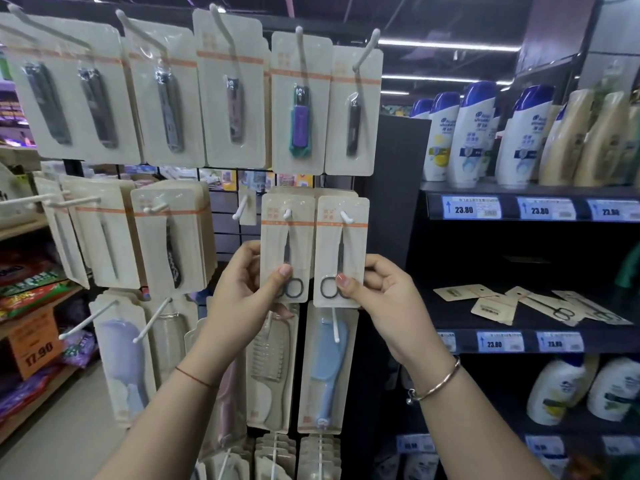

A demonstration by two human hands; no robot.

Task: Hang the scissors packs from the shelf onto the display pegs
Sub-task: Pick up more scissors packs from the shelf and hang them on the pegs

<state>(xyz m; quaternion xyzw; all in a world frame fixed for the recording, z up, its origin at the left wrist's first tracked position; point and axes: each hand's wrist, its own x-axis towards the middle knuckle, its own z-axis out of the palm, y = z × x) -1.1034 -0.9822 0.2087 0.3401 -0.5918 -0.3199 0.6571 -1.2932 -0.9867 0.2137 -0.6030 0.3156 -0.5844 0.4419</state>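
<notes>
Two beige scissors packs hang side by side on white pegs in the middle row of the wire display. My left hand [247, 289] pinches the lower part of the left scissors pack [287, 237], thumb over the scissor rings. My right hand [381, 299] pinches the bottom of the right scissors pack [343, 244] the same way. Each pack's hole sits over a peg: the left peg [287, 213] and the right peg [346, 217]. Several more scissors packs [540, 304] lie flat on the dark shelf [450, 320] to the right.
An empty peg [240, 209] juts out just left of the held packs. Nail clipper packs [235, 91] hang above, combs and brushes [327, 368] below. Shampoo bottles [474, 133] line the right shelves. Snack shelves stand at far left.
</notes>
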